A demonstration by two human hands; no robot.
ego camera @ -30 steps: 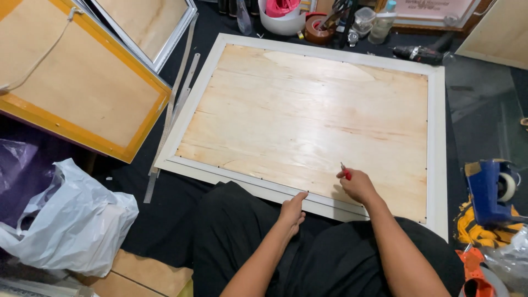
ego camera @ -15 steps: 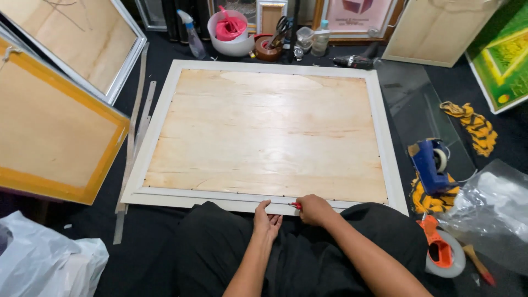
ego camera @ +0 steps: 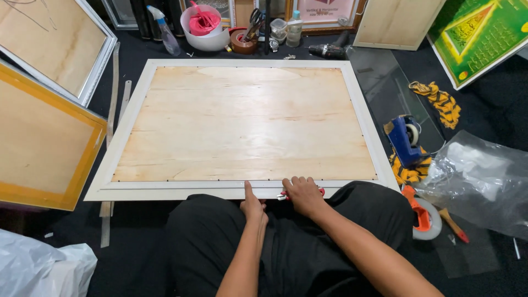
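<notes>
Dark floor covering runs under everything, with framing clutter on all sides. At the centre lies a large white picture frame [ego camera: 360,118], face down, its plywood backing board [ego camera: 247,124] seated inside the rebate. Small fasteners show as dark dots along the left, right and near edges of the board, so the backing appears largely pinned; the far edge is too small to judge. What remains, by my reading, is any fixing at the near rail and the hanging hardware, none of which is visible.

Left hand [ego camera: 252,206]: at the near rail, forefinger extended onto the frame's edge, remaining fingers curled; it holds nothing that I can see. Right hand [ego camera: 301,193]: closed over a red-handled tool [ego camera: 319,192], resting just at the near rail; the tool's working end is hidden under the fingers.

Noted nearby: blue tape dispenser [ego camera: 404,140] to the right, pink-lined white bowl [ego camera: 204,25] at the far side, orange-edged frame [ego camera: 47,148] on the left.
</notes>
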